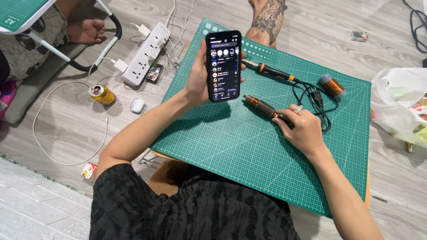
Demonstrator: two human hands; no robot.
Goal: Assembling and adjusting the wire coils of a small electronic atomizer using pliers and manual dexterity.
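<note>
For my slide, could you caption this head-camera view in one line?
Left hand holds up a lit phone while right hand grips a copper-wound rotor on a green cutting mat.

Floor point(311, 26): grey wood-grain planks under even, soft light. Lower left of the frame: a pale textured mat point(40, 209). Upper left: a folding desk point(26, 18) with a white tubular frame and a grey cushion point(35, 80) beneath it.
</note>
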